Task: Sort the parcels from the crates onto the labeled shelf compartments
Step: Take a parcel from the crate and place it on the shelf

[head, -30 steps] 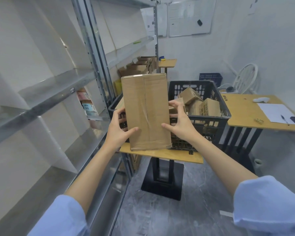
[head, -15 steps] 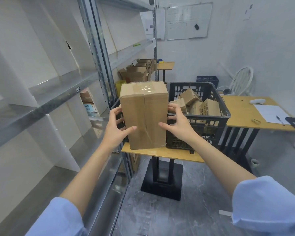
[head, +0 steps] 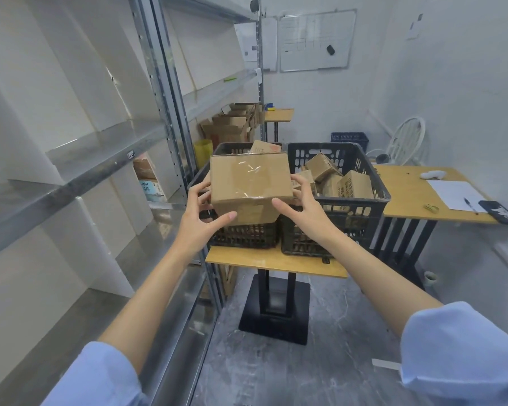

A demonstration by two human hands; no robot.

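Both hands, the left hand (head: 201, 218) and right hand (head: 304, 210), clasp a cardboard box (head: 250, 189) above the left crate (head: 241, 234). Next, its label probably needs reading to choose a shelf (head: 100, 159) compartment.

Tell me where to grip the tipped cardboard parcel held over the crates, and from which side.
Grip the cardboard parcel on its two opposite side faces, coming in from left and right as the left hand and right hand do, thumbs on the near face. It looks too wide for one hand, and its taped face, tipped toward the camera, is glossy and probably slippery.
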